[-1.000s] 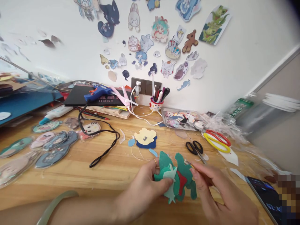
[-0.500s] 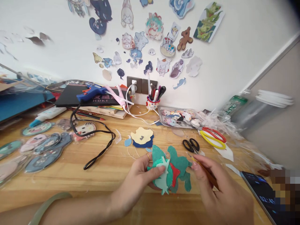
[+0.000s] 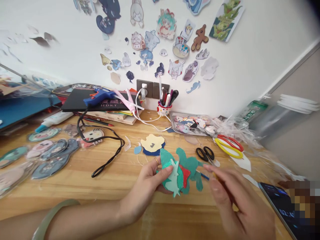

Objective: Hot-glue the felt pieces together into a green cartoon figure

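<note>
My left hand (image 3: 152,181) grips a teal felt cutout (image 3: 191,165) shaped like a small figure, thumb pressing on a pale mint spiky piece (image 3: 172,183) over its left part. A red felt piece (image 3: 185,175) lies across its middle. In my right hand (image 3: 240,196), blurred by motion, is a slim pen-like tool (image 3: 205,176) with a brownish handle; its thin bluish end points at the cutout's right side. Whether that end touches the felt I cannot tell. Behind the cutout, a cream cloud-shaped piece (image 3: 152,141) rests on a dark blue piece (image 3: 160,151).
Black-handled scissors (image 3: 205,153) and red-and-yellow scissors (image 3: 229,146) lie to the right, above a phone (image 3: 277,206). A blue glue gun (image 3: 98,96) sits on a stack of books, its black cord (image 3: 116,150) looping forward. Laminated cutouts (image 3: 53,160) cover the left side.
The tool in my right hand has turned, its tip now toward the cutout's lower right. The right fingers have shifted slightly away from the felt. The left hand keeps its grip.
</note>
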A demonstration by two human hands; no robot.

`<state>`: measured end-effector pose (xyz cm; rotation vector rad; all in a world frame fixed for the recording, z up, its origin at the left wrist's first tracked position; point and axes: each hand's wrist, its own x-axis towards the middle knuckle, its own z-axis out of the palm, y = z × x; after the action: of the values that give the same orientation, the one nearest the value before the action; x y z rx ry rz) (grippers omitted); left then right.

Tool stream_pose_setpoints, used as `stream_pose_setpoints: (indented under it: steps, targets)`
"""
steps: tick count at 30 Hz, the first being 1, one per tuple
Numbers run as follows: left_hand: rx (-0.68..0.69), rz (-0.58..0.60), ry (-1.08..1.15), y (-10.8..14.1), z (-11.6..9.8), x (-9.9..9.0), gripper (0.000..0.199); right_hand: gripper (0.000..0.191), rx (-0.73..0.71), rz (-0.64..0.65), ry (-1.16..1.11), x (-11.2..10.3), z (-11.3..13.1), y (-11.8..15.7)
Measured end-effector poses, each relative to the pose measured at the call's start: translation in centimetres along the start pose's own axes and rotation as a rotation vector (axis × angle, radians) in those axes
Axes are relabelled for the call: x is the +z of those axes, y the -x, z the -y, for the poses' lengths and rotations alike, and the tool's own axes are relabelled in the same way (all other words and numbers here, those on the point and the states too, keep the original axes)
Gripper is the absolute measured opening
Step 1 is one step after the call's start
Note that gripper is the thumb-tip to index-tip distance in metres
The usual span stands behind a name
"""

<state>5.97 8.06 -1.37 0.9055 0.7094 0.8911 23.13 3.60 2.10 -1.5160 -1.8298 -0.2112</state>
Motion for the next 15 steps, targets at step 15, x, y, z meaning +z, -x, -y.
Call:
stream_pose_setpoints:
  steps: [15]
  targets:
    - [0.107, -0.12, -0.025, -0.3, 0.0, -0.1, 0.019, 0.021, -0.449, 0.074, 0.185, 1.1, -1.0, 1.0]
